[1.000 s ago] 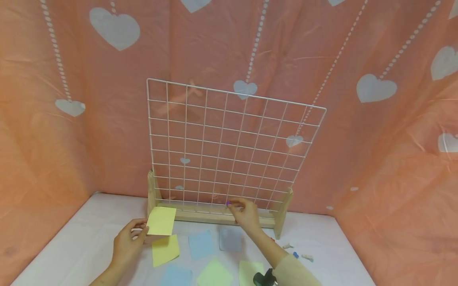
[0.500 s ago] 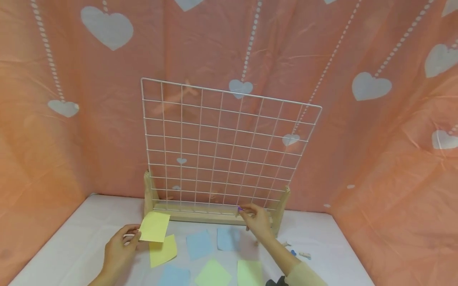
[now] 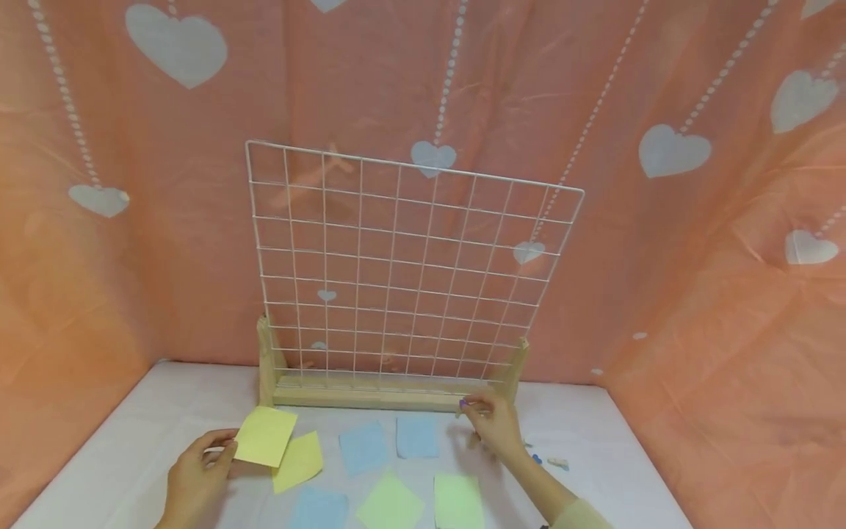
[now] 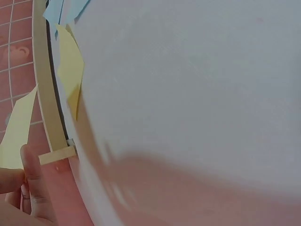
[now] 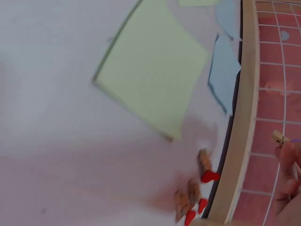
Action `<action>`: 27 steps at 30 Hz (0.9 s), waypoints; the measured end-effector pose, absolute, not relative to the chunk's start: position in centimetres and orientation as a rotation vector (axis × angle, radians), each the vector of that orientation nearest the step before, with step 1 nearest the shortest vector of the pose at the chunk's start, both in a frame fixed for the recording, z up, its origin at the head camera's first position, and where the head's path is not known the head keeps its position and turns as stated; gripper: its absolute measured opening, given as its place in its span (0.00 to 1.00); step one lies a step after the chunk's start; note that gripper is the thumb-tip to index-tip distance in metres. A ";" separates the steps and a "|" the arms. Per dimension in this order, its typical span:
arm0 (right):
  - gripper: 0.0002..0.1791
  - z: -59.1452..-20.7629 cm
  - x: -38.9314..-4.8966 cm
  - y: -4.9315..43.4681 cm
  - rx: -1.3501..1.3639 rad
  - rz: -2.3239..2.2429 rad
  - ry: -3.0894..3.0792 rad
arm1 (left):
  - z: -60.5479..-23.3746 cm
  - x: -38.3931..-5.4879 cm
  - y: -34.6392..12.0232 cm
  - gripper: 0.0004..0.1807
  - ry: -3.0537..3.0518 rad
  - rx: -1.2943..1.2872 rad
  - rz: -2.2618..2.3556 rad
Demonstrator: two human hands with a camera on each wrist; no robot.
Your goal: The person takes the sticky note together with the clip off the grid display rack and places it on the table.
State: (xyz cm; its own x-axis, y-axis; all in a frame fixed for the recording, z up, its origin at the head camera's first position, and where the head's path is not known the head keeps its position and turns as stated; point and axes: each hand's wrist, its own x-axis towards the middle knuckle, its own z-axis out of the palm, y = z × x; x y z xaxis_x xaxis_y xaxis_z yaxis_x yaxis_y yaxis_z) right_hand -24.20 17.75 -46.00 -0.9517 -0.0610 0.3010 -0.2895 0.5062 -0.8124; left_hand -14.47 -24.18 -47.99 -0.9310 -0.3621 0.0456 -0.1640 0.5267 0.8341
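My left hand (image 3: pixel 201 470) pinches a yellow sticky note (image 3: pixel 266 436) by its edge, thumb against fingers, and holds it in front of the wooden stand's left end. A second yellow note (image 3: pixel 300 459) lies on the table, partly overlapped by the held one in the head view. Low before the stand's right end, my right hand (image 3: pixel 497 430) pinches a small wooden clothespin (image 5: pixel 279 137) with a purple decoration, mostly covered by the fingertips. The white wire grid (image 3: pixel 399 250) stands upright in its wooden base (image 3: pixel 370 397), behind both hands.
Blue notes (image 3: pixel 418 436) and green notes (image 3: pixel 458 501) lie on the white table. Several clothespins are at the right, some red-tipped (image 5: pixel 205 162), one pale (image 3: pixel 558 463) beside a blue decoration (image 3: pixel 537 459). A pink cloth with hearts (image 3: pixel 674 150) hangs around the back and sides.
My right hand has moved right and down with the clothespin, away from the grid's lower middle. My left hand has lowered the yellow note slightly, toward the left. The head view has shifted a little.
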 end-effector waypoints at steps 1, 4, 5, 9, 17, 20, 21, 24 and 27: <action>0.12 -46.1 -24.0 18.0 0.276 1.411 -2.541 | -48.0 -14.4 -24.3 0.18 -2.566 0.472 -1.397; 0.12 -46.4 -23.5 18.6 0.231 1.382 -2.590 | -48.2 -14.0 -24.8 0.20 -2.598 0.531 -1.458; 0.11 -46.5 -23.3 18.8 0.219 1.374 -2.597 | -48.3 -13.9 -25.0 0.20 -2.598 0.543 -1.463; 0.11 -46.8 -22.7 19.8 0.168 1.329 -2.618 | -48.4 -13.5 -25.2 0.20 -2.574 0.549 -1.477; 0.10 -47.5 -21.5 21.6 0.162 1.287 -2.657 | -48.7 -13.2 -25.8 0.19 -2.575 0.601 -1.462; 0.08 -47.5 -21.0 22.1 0.150 1.264 -2.672 | -49.0 -13.0 -26.1 0.19 -2.583 0.632 -1.406; 0.08 -47.6 -20.8 22.3 0.134 1.260 -2.679 | -49.0 -12.9 -26.2 0.19 -2.587 0.631 -1.404; 0.07 -47.9 -20.3 22.8 0.116 1.254 -2.693 | -49.4 -12.6 -26.5 0.19 -2.596 0.636 -1.375; 0.08 -48.0 -19.9 23.4 0.113 1.260 -2.697 | -49.8 -12.4 -26.9 0.19 -2.619 0.644 -1.334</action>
State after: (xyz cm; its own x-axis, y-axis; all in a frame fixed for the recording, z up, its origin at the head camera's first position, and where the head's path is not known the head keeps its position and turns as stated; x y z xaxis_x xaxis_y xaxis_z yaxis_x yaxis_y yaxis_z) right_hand -19.92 23.39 -48.01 -0.9839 0.0004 0.1785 -0.1366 0.6415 -0.7548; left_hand -12.39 -26.87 -49.83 -0.8999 -0.4297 -0.0742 -0.3127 0.5173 0.7967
